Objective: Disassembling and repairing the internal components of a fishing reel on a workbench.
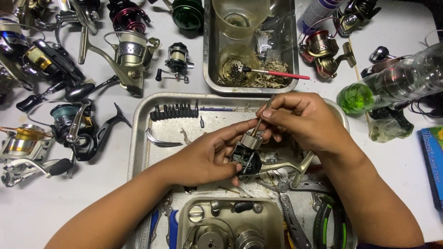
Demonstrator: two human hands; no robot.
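The left hand (210, 154) is clamped around a dark reel body (244, 157), held just above the middle of a metal tray (138, 138). A silver handle arm (295, 165) sticks out of the reel to the right. The right hand (300, 120) pinches a thin rod (262, 115) between thumb and fingers, and the rod's lower end meets the top of the reel; its upper end slants toward the far right.

On the far edge of the tray lies a black bit holder (174, 111) with a row of bits. A curved metal piece (159, 140) lies left of the hands. Near the person, a small metal tub (230, 223) holds round parts, with pliers (295, 221) just right of it.

Beyond the tray stands a deeper metal pan (207, 55) with a clear cup (240, 18), scraps and a red-handled brush (277, 74) resting across it. Many fishing reels (129, 60) are spread on the white surface (92, 184) to the left and far side, and one bronze reel (323, 53) sits far right. A clear bottle (392, 80) with green liquid lies on its side at the right.
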